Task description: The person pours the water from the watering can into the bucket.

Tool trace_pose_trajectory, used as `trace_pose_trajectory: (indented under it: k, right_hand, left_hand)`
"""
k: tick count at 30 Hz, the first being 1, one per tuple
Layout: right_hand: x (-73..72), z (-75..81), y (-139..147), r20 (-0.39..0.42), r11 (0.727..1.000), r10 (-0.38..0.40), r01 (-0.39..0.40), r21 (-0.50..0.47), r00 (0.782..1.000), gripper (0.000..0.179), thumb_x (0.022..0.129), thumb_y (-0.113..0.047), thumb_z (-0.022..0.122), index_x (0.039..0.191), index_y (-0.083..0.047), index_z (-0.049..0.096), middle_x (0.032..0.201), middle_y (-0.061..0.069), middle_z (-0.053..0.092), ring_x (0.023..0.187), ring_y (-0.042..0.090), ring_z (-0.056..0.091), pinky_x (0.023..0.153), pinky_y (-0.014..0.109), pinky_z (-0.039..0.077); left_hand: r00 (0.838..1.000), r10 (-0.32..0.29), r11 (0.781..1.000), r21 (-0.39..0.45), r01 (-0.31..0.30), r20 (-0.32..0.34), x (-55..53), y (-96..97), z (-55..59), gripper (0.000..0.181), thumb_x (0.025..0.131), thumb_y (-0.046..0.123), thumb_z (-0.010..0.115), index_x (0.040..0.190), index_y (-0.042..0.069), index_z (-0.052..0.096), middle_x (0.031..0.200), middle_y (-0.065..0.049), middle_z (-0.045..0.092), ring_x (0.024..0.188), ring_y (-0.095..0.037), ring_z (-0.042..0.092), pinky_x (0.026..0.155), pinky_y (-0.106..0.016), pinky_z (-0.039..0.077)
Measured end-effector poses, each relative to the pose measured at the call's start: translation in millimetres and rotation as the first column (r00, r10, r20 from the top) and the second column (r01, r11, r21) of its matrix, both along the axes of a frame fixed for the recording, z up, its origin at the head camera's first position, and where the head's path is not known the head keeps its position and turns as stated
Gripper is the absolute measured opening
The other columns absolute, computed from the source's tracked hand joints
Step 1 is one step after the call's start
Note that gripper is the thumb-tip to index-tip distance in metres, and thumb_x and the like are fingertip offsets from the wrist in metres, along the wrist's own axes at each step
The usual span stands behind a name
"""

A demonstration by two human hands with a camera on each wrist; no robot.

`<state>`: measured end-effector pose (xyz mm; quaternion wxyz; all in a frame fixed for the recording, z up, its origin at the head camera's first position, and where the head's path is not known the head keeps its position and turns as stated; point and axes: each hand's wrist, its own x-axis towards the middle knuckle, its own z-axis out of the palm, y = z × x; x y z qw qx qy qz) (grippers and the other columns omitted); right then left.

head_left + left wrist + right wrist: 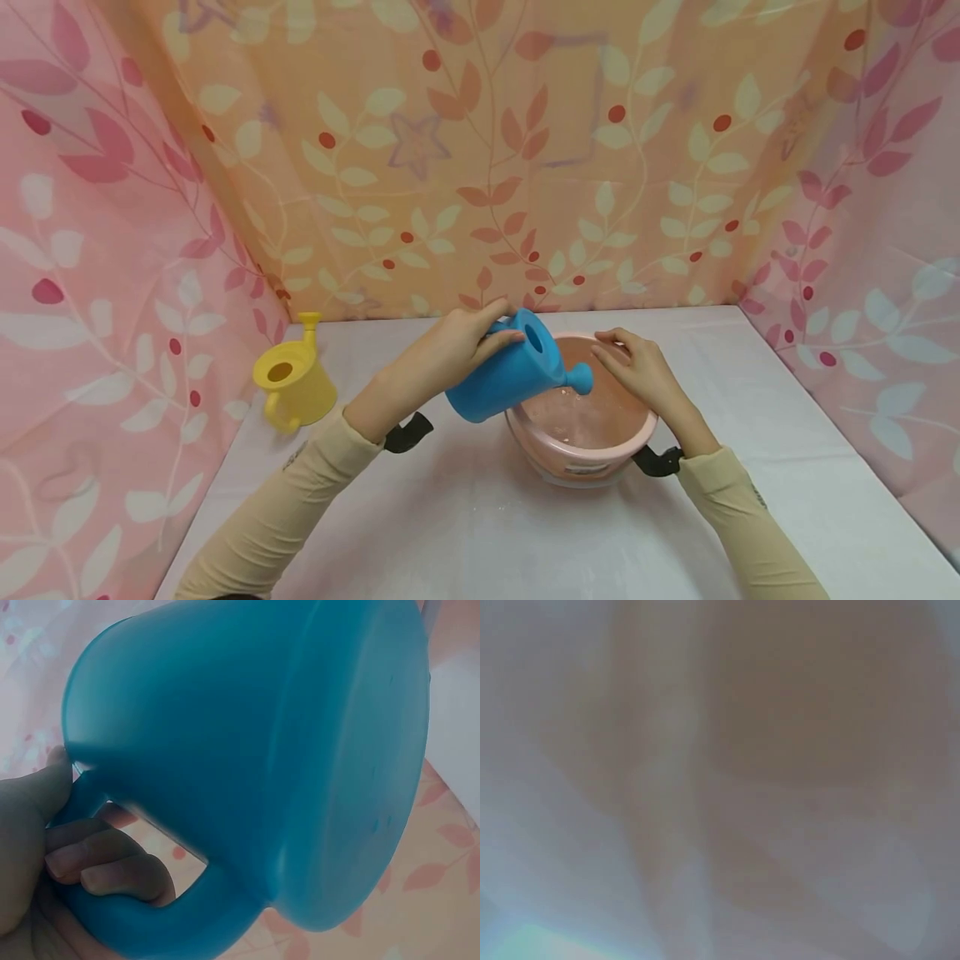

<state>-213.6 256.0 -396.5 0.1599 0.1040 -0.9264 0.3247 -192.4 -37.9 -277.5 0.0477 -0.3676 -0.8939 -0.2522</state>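
My left hand (480, 337) grips the handle of a blue watering can (510, 375). The can is tilted to the right, its spout and round head over the mouth of a pink basin (581, 461). In the left wrist view, fingers (112, 859) curl through the loop handle, and the can's base faces the right side. On the basin's far right rim, my right hand (637, 367) holds the edge, the thumb on the inner side. Water shows in the bottom of the basin. The right wrist view is too blurred to show detail.
A yellow watering can (300, 383) stands upright at the left of the white-covered table (420, 533). Small drops lie on the cloth in front of the basin. Floral curtains (480, 167) enclose the table at the back and both sides.
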Motion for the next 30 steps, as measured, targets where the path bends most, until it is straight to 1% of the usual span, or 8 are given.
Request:
trace_pose_trajectory:
  k: [5, 9, 13, 18, 25, 30]
  right_hand:
    - [0.1, 0.3, -0.7, 0.008, 1.0, 0.001, -0.001, 0.001, 1.0, 0.037, 0.083, -0.035, 0.057, 0.109, -0.009, 0.056, 0.108, 0.011, 0.059, 0.102, 0.03, 0.053, 0.082, 0.049, 0.041]
    - [-0.2, 0.2, -0.8, 0.009, 1.0, 0.008, -0.008, -0.005, 1.0, 0.037, 0.083, -0.036, 0.057, 0.108, -0.009, 0.056, 0.108, 0.01, 0.06, 0.101, 0.03, 0.054, 0.081, 0.048, 0.042]
    - [0.0, 0.3, -0.2, 0.006, 1.0, 0.009, -0.009, -0.011, 1.0, 0.036, 0.083, -0.037, 0.057, 0.108, -0.011, 0.056, 0.107, 0.009, 0.06, 0.101, 0.029, 0.054, 0.082, 0.047, 0.042]
    - [-0.4, 0.7, 0.6, 0.001, 1.0, 0.004, -0.004, -0.02, 1.0, 0.035, 0.083, -0.035, 0.058, 0.108, -0.01, 0.056, 0.108, 0.01, 0.06, 0.102, 0.029, 0.053, 0.082, 0.047, 0.041]
    - [-0.9, 0.2, 1.3, 0.011, 1.0, -0.006, 0.007, -0.021, 1.0, 0.036, 0.083, -0.035, 0.058, 0.109, -0.01, 0.056, 0.108, 0.01, 0.06, 0.103, 0.03, 0.053, 0.084, 0.048, 0.041]
    - [-0.4, -1.1, 1.8, 0.019, 1.0, -0.003, 0.003, -0.021, 1.0, 0.035, 0.083, -0.032, 0.059, 0.109, -0.01, 0.056, 0.109, 0.011, 0.059, 0.103, 0.03, 0.052, 0.084, 0.049, 0.04]
  left_hand:
    - [1.0, -0.001, 1.0, 0.0, 0.001, -0.012, -0.4, 0.0, -0.5, 0.031, 0.085, 0.043, 0.047, 0.107, 0.022, 0.044, 0.09, -0.002, 0.062, 0.08, -0.014, 0.062, 0.072, -0.036, 0.05]
    - [1.0, 0.001, 1.0, -0.006, -0.001, -0.003, -0.7, -0.6, -0.3, 0.032, 0.085, 0.043, 0.047, 0.109, 0.022, 0.044, 0.093, -0.002, 0.062, 0.082, -0.015, 0.063, 0.073, -0.037, 0.05]
    - [1.0, 0.004, 1.0, -0.022, -0.004, 0.003, -0.5, -0.8, 2.0, 0.034, 0.084, 0.043, 0.048, 0.111, 0.022, 0.044, 0.094, -0.003, 0.063, 0.084, -0.017, 0.063, 0.073, -0.038, 0.049]
    - [1.0, 0.0, 0.999, -0.034, 0.0, 0.006, -1.0, -0.5, 5.1, 0.033, 0.084, 0.043, 0.048, 0.109, 0.021, 0.045, 0.093, -0.003, 0.063, 0.083, -0.017, 0.063, 0.072, -0.039, 0.05]
    - [1.0, -0.018, 0.998, -0.053, 0.017, -0.025, -2.3, -0.4, 5.9, 0.03, 0.085, 0.043, 0.048, 0.106, 0.021, 0.045, 0.086, -0.003, 0.063, 0.079, -0.016, 0.063, 0.071, -0.038, 0.05]
    - [0.999, -0.024, 0.998, -0.061, 0.022, -0.035, -2.2, -0.4, 5.8, 0.031, 0.085, 0.043, 0.048, 0.106, 0.021, 0.045, 0.089, -0.003, 0.063, 0.08, -0.016, 0.063, 0.072, -0.038, 0.05]
